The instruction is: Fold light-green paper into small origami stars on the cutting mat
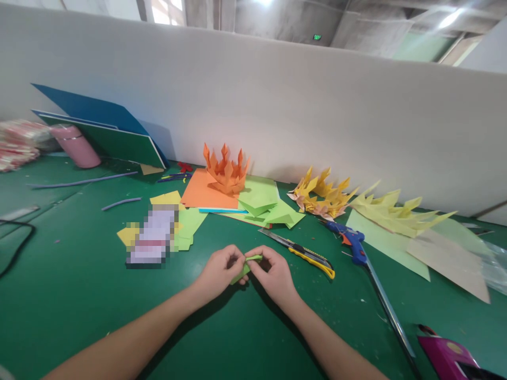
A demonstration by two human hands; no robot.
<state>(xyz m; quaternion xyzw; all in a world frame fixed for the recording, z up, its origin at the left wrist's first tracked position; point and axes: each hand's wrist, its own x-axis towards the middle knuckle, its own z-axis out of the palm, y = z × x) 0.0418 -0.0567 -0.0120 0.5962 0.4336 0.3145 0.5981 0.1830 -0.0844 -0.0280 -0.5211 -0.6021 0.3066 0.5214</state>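
Note:
A small folded piece of light green paper [246, 267] is pinched between both my hands just above the green table [79, 295]. My left hand [219, 272] grips its left end with fingers curled. My right hand [274, 274] pinches the right end from the other side. Both forearms reach in from the bottom edge. Much of the paper is hidden behind my fingers.
A yellow utility knife [304, 253] and a blue glue gun [350, 241] lie to the right. Behind are green paper sheets [263, 203], an orange folded paper flower [225, 171], yellow folded flowers [322, 198], and pale yellow ones [392, 211]. A pink cup [75, 145] stands far left.

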